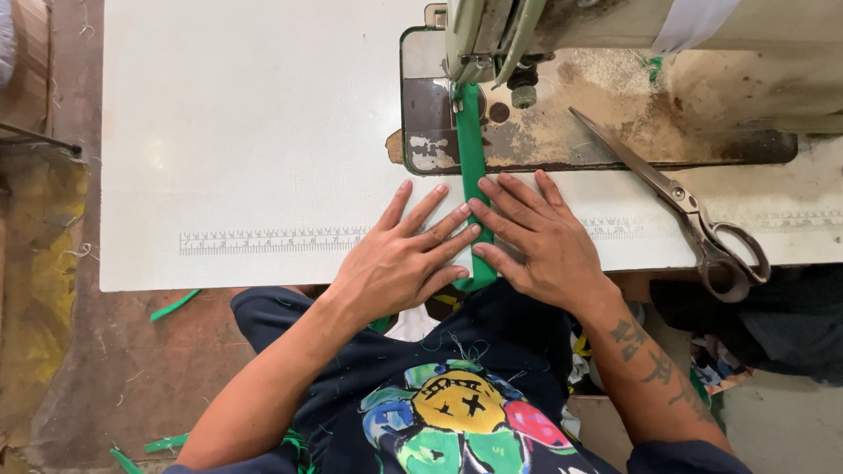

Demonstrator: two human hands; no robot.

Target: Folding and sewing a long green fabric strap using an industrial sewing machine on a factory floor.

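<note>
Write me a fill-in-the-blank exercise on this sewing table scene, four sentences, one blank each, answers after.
1. Both hands, the left hand and the right hand, press flat on a ____ fabric strip.
2. The strip runs up under the sewing machine at its ____.
3. The scissors lie to the ____ of the right hand.
4. A printed ____ runs along the white table.

Answers: green; needle; right; ruler
</note>
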